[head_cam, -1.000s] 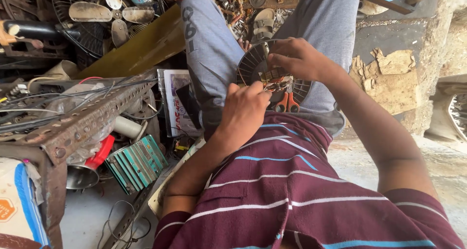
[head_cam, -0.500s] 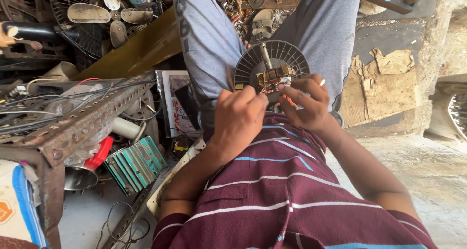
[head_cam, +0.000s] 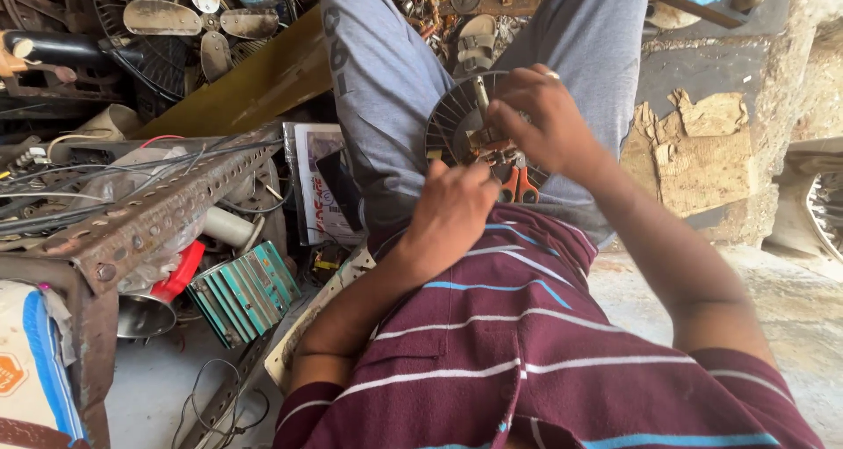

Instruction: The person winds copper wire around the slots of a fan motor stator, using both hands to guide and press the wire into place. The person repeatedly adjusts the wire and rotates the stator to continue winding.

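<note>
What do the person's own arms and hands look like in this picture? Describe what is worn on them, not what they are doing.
Both arms are bare from above the elbow down. Short sleeves of a maroon shirt with thin white and light blue stripes end at the upper arms. The left hand and the right hand wear no gloves. A pale band, perhaps a ring, shows on a right-hand finger. No watch or bracelet is visible.

We hold both forearms bent inward over the lap, left hand [head_cam: 452,208] closed in a loose fist with knuckles up, right hand [head_cam: 540,120] just beyond it, fingers curled downward, wrist flexed.
</note>
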